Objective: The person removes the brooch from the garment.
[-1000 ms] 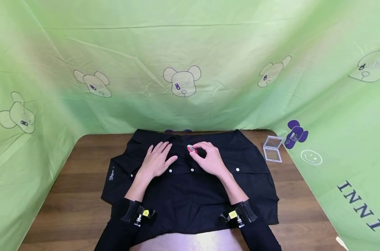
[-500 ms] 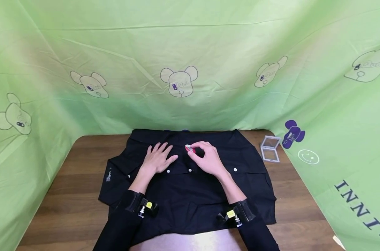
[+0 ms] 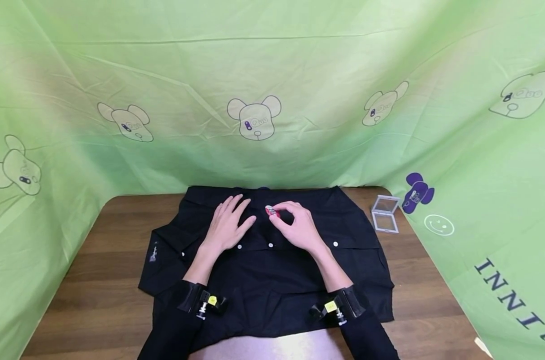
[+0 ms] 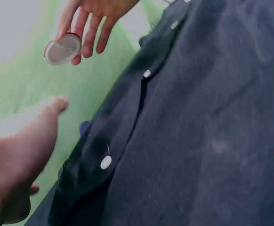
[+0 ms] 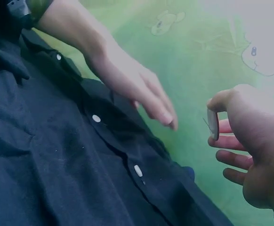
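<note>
A black shirt [image 3: 272, 280] with white buttons lies spread on the wooden table. My right hand [image 3: 299, 227] pinches a round red and white pin badge [image 3: 271, 211] between thumb and fingers above the shirt's far part. From the left wrist view, the badge's pale back [image 4: 61, 49] shows with its pin; in the right wrist view the thin pin stands out from the badge [image 5: 213, 124]. My left hand [image 3: 227, 225] holds nothing, fingers straight, palm down over the shirt to the left of the badge. In the right wrist view the left hand [image 5: 132, 87] is raised off the cloth.
A clear hinged plastic case [image 3: 384, 213] stands opened at the table's back right, beside the shirt. Green printed cloth [image 3: 200, 160] hangs behind and at both sides of the wooden table [image 3: 88, 265]. Several white buttons run across the shirt, one button [image 3: 270, 245] below the badge.
My left hand has lifted from lying spread on the shirt, its fingers drawing closer together and reaching slightly forward. The right hand keeps its pinch on the badge. The head view has shifted slightly.
</note>
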Demonstrator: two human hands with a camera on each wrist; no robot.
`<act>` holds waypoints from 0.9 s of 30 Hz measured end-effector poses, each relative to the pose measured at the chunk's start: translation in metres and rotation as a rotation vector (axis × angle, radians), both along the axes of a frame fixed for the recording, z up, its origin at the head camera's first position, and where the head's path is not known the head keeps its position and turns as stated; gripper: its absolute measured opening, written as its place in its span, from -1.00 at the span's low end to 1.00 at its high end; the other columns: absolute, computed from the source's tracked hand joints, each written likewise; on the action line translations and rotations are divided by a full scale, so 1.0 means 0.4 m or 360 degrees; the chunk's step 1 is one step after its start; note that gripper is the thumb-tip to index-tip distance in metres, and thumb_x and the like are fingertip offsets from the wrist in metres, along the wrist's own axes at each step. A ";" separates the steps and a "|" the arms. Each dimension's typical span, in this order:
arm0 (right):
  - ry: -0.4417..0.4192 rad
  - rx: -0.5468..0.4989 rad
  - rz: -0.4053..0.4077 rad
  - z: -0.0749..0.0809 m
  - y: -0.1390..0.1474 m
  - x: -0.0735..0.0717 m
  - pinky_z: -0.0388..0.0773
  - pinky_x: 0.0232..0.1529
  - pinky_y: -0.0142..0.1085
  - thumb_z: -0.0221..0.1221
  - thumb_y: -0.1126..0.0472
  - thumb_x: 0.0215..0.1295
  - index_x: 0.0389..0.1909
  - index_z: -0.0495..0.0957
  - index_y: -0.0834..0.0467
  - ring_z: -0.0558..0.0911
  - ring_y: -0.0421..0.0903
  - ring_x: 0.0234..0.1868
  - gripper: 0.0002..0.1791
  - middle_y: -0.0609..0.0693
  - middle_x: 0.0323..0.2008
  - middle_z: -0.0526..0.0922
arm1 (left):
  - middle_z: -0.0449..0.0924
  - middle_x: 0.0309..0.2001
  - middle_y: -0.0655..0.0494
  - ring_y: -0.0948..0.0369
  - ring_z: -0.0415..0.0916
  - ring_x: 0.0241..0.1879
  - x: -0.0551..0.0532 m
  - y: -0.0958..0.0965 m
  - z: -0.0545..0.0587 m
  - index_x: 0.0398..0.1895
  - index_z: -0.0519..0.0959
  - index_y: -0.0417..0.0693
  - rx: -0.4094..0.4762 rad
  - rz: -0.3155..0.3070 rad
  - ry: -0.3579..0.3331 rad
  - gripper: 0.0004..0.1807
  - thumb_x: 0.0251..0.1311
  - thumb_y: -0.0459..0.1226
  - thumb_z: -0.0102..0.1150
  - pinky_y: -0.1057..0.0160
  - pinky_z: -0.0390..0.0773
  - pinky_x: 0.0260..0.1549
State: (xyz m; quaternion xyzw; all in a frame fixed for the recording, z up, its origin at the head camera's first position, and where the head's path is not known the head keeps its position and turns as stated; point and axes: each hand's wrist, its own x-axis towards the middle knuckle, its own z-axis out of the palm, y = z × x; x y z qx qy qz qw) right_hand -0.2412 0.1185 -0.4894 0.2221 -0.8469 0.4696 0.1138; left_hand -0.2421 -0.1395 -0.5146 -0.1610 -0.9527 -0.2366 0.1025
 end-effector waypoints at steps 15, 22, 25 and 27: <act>-0.0550 -0.0599 0.0309 0.095 0.032 0.018 0.73 0.22 -0.42 0.36 0.28 0.57 0.18 0.77 0.35 0.85 -0.11 0.14 -0.69 0.23 0.15 0.87 | 0.73 0.43 0.10 0.09 0.63 0.49 0.062 0.054 0.091 0.56 0.60 0.12 0.0990 -0.0262 0.0187 -0.51 0.65 -0.15 0.30 -0.10 0.53 0.54; -0.0720 -0.0797 0.0429 0.115 0.037 0.026 0.74 0.23 -0.37 0.27 0.35 0.60 0.22 0.69 0.50 0.86 -0.22 0.06 -0.67 -0.20 -0.07 0.91 | 0.77 0.37 0.15 0.11 0.68 0.43 0.087 0.059 0.125 0.54 0.63 0.18 0.1060 -0.0325 0.0190 -0.50 0.61 -0.21 0.36 -0.05 0.58 0.49; -0.0759 -0.0856 0.0472 0.118 0.036 0.029 0.74 0.22 -0.36 0.24 0.37 0.62 0.12 0.76 0.34 0.87 -0.20 0.04 -0.78 -0.17 -0.11 0.92 | 0.78 0.36 0.16 0.12 0.69 0.42 0.093 0.058 0.135 0.52 0.64 0.18 0.1055 -0.0342 0.0208 -0.51 0.60 -0.23 0.37 0.06 0.57 0.48; -0.0791 -0.0891 0.0507 0.120 0.035 0.031 0.74 0.22 -0.36 0.22 0.39 0.62 0.03 0.79 0.21 0.87 -0.20 0.03 -0.81 -0.16 -0.12 0.92 | 0.79 0.34 0.16 0.12 0.70 0.40 0.098 0.056 0.143 0.50 0.66 0.16 0.1042 -0.0369 0.0208 -0.52 0.59 -0.24 0.38 0.11 0.58 0.47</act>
